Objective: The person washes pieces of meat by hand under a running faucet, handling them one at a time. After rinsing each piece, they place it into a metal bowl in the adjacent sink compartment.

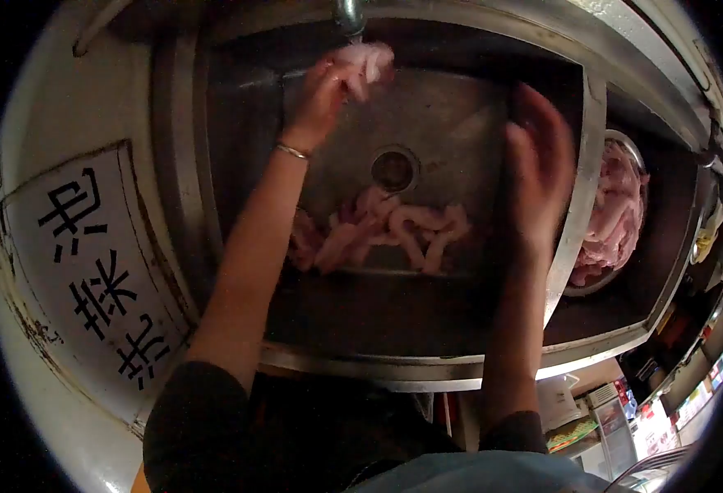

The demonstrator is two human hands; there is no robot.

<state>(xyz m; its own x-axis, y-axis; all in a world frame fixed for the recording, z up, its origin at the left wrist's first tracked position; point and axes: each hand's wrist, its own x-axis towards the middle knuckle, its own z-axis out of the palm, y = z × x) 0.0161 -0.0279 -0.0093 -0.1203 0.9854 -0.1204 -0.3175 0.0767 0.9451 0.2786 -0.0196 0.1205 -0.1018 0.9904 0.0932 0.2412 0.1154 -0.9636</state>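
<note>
Under the tap [349, 16], at the back of the metal sink, my left hand [325, 92] is wrapped round a pale pink strip of meat [366, 67]. A bracelet circles that wrist. My right hand [540, 152] is over the sink's right side, its fingers apart and blurred, holding nothing that shows. Several pink, rope-like meat pieces [361, 228] lie on the sink floor in front of the drain [394, 168]. To the right, past the divider, a round metal bowl [642, 156] holds a heap of similar meat [616, 215].
A metal divider [579, 197] separates the two sink basins. The front rim [378, 374] runs between my body and the sink. On the left is a white sign [90, 271] with black characters. Shelves with packages [616, 411] are at the lower right.
</note>
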